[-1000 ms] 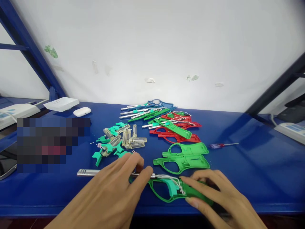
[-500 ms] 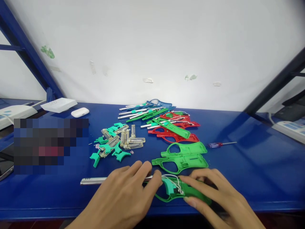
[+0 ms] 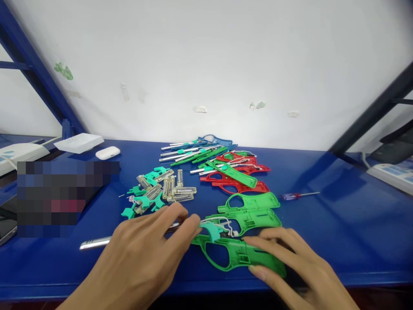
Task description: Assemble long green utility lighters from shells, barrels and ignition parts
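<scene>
My left hand (image 3: 155, 245) is closed around a lighter's metal barrel (image 3: 95, 243), whose silver tip sticks out to the left. At its right end are a teal trigger (image 3: 213, 232) and thin white wires (image 3: 222, 220), raised above the green lighter shell half (image 3: 235, 252). My right hand (image 3: 297, 258) grips that shell by its handle end, thumb at the near edge and fingers on the far edge. The shell lies open side up with its trigger loop toward the left. Just behind it rest two more green shell halves (image 3: 254, 201).
Clear fuel tanks (image 3: 180, 193) and loose teal triggers (image 3: 129, 212) are heaped at centre left. Red shells (image 3: 240, 186) and blue lighter parts (image 3: 222, 141) with metal barrels lie toward the wall. A screwdriver (image 3: 292, 196) is at the right. A white earphone case (image 3: 108, 153) sits back left.
My left hand has lifted the barrel, trigger and wires out of the green shell and moved them up and left. The right hand stays on the shell.
</scene>
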Demonstrator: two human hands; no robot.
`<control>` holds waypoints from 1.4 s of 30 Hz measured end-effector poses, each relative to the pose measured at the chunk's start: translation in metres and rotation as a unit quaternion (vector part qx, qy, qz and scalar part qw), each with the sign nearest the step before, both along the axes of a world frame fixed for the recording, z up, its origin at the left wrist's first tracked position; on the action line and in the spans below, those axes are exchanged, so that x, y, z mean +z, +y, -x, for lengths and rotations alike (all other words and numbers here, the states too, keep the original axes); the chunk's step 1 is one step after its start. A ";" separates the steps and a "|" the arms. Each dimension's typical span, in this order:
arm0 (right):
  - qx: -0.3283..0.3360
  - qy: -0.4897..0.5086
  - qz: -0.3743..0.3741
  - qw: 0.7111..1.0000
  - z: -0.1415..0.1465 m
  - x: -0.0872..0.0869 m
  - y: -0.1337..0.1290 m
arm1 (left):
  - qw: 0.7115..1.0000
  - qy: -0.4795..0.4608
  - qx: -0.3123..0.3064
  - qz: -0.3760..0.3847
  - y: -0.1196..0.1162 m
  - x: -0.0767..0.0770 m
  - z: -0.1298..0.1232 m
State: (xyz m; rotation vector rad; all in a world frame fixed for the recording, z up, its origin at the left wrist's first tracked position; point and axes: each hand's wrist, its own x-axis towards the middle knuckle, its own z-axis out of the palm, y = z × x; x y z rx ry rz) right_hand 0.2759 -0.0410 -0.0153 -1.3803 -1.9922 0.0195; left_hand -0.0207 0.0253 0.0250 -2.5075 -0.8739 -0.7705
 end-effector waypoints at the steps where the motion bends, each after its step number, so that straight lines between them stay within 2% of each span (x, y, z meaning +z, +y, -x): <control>1: -0.001 0.001 0.002 1.000 -0.001 -0.001 0.000 | 1.000 -0.007 -0.001 0.006 0.000 0.000 -0.001; 8: 0.002 0.011 0.005 1.000 -0.001 -0.003 0.000 | 0.999 -0.044 -0.020 0.001 0.000 -0.001 -0.013; 15: -0.017 0.045 0.033 0.998 -0.003 -0.004 -0.003 | 0.998 -0.048 -0.015 -0.032 0.010 0.012 -0.024; 20: -0.066 0.110 -0.038 0.991 0.000 0.020 0.008 | 0.998 -0.031 -0.046 -0.015 0.024 0.023 -0.036; 22: -0.056 0.142 0.004 0.988 0.004 0.033 0.020 | 0.998 -0.022 -0.058 -0.015 0.034 0.026 -0.043; 24: -0.030 0.164 0.083 0.983 0.007 0.046 0.035 | 0.998 -0.011 -0.065 -0.013 0.042 0.028 -0.050; 26: -0.007 0.160 0.112 0.981 0.010 0.057 0.049 | 0.998 0.000 -0.063 -0.009 0.049 0.031 -0.051; 29: 0.035 0.133 0.127 0.982 0.017 0.072 0.068 | 0.999 0.012 -0.043 0.002 0.055 0.035 -0.037; 34: 0.121 0.054 0.140 0.981 0.048 0.089 0.106 | 0.999 0.022 0.025 0.025 0.061 0.035 0.019; 38: 0.164 0.013 0.145 0.976 0.084 0.086 0.137 | 0.996 0.043 0.073 0.029 0.066 0.034 0.060; 42: 0.163 0.007 0.143 0.976 0.099 0.077 0.156 | 0.993 0.064 0.091 0.038 0.073 0.037 0.076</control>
